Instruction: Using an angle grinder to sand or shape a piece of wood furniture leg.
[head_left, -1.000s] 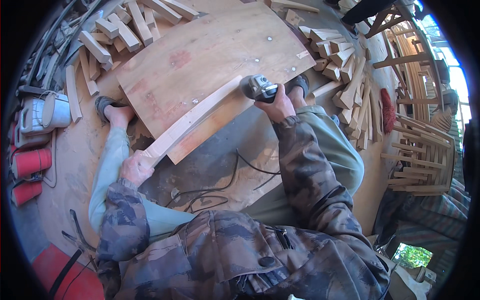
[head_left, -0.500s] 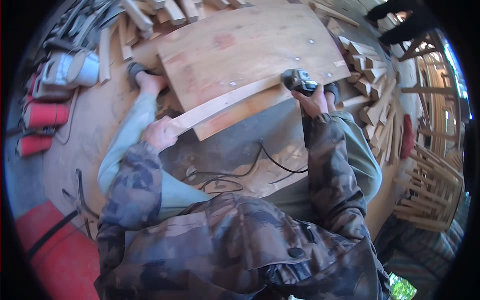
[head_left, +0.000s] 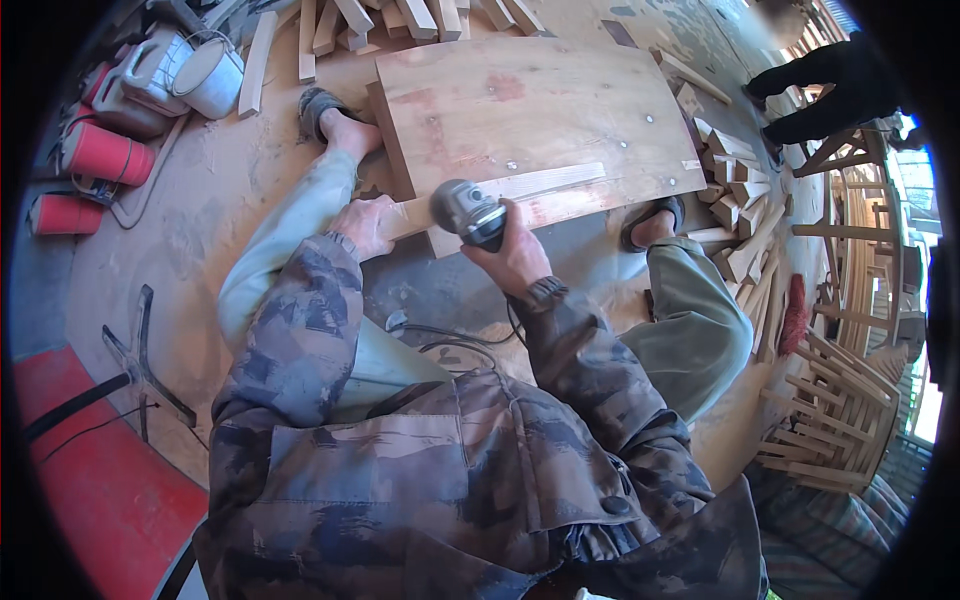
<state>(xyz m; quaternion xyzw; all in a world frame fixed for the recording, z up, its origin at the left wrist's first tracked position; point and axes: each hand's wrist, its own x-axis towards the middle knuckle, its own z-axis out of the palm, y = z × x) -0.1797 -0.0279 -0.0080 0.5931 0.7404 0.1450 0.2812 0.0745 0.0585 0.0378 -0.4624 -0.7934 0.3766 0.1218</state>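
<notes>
Fingers [head_left: 488, 260] of our right hand [head_left: 522, 262] wrap a handheld grinder [head_left: 482, 217]; our left hand [head_left: 365, 225] grips a wooden strip [head_left: 545, 181].
From the head view, we see the strip along the plywood board's [head_left: 570, 100] near edge, its held end past the near left corner, the grinder's head over it.

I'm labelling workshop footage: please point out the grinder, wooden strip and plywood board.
Grinder [head_left: 472, 212], head view: on its metal housing.
Wooden strip [head_left: 545, 180], head view: upper face, right of the grinder.
Plywood board [head_left: 560, 110], head view: bare upper surface.
</notes>
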